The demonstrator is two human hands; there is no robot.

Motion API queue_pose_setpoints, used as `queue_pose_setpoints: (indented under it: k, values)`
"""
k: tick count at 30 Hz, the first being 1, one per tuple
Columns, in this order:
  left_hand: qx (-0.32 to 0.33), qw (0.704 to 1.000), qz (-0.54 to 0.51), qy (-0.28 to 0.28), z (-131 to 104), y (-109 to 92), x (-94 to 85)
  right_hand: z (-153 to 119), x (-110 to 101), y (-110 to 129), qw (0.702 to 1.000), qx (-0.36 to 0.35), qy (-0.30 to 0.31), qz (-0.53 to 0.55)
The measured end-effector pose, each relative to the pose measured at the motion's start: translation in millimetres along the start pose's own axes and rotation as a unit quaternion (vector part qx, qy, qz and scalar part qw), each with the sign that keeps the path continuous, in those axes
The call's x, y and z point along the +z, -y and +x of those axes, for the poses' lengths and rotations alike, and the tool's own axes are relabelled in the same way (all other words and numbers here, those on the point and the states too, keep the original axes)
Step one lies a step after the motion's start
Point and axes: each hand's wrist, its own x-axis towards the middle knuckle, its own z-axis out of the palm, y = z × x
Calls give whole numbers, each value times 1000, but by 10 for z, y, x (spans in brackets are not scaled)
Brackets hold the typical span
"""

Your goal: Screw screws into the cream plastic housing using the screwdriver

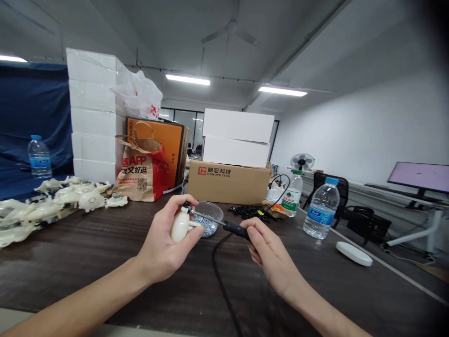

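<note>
A cream-white rounded plastic part (180,226) with a black piece at its top sits in my left hand (161,245), whose fingers wrap round it. My right hand (264,245) grips the black handle of a screwdriver (236,229). Its metal shaft points left and reaches the top of the plastic part by the black piece; the exact contact is too small to make out. Just behind my hands stands a clear round bowl (218,211) of small metal screws (209,227), partly hidden by the left hand and the shaft.
Several cream plastic parts (75,194) are heaped at the left. Small black pieces (250,212) lie behind the bowl, before a cardboard box (229,185). A water bottle (322,210) and a white oval object (353,252) are at right. A black cable (220,281) crosses the dark table (168,302).
</note>
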Motion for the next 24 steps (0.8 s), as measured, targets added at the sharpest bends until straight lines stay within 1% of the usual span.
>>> queue_pose_setpoints:
  k: [1, 2, 3, 5, 7, 8, 9, 10, 11, 12, 13, 14, 15, 16, 17, 18, 19, 20, 21, 22, 23, 24]
  values:
    - [-17, 1000, -7, 6, 12, -13, 0, -14, -8, 6, 995, -47, -2, -93]
    - [-36, 999, -13, 13, 25, -30, 0, -25, -13, 11, 978, -101, -4, -184]
    - [-56, 998, -20, 25, 37, -50, 0, -30, -16, 13, 951, -155, -7, -267]
    - [-91, 993, -34, 64, 55, -91, -2, -23, -21, 6, 883, -251, -25, -397]
    - [-106, 987, -35, 114, 57, -124, -7, -1, -39, -7, 814, -320, -54, -481]
    - [-102, 985, -25, 136, 51, -134, -11, 8, -55, -13, 790, -343, -63, -505]
    - [-89, 984, -9, 153, 41, -141, -16, 12, -74, -17, 776, -360, -67, -514]
    - [-67, 984, 13, 165, 29, -145, -22, 8, -93, -17, 774, -372, -62, -509]
    - [-39, 984, 38, 170, 15, -147, -28, -4, -111, -15, 784, -377, -50, -490]
    - [-6, 984, 63, 169, 3, -147, -36, -23, -122, -9, 806, -370, -32, -461]
    - [28, 982, 86, 163, -8, -145, -45, -48, -124, 0, 837, -348, -12, -422]
    - [61, 980, 108, 155, -14, -143, -57, -74, -117, 11, 876, -308, 13, -370]
    - [95, 977, 126, 146, -14, -139, -71, -99, -98, 23, 918, -250, 48, -302]
    - [128, 972, 140, 142, -10, -134, -87, -120, -71, 37, 955, -178, 100, -215]
    - [158, 966, 147, 140, 0, -127, -105, -136, -38, 53, 975, -98, 168, -110]
    - [183, 962, 150, 138, 14, -118, -122, -145, -3, 71, 970, -18, 244, -3]
    - [199, 959, 148, 135, 30, -106, -138, -149, 31, 92, 945, 48, 310, 89]
    - [198, 960, 144, 134, 47, -92, -149, -148, 60, 115, 923, 90, 346, 143]
    - [178, 965, 138, 132, 63, -74, -154, -143, 81, 138, 922, 102, 342, 149]
    - [141, 973, 129, 132, 76, -54, -151, -135, 93, 159, 943, 85, 305, 107]
    - [97, 979, 115, 134, 87, -33, -142, -125, 95, 174, 969, 44, 242, 27]
    - [50, 984, 97, 140, 93, -12, -128, -113, 88, 183, 982, -12, 173, -72]
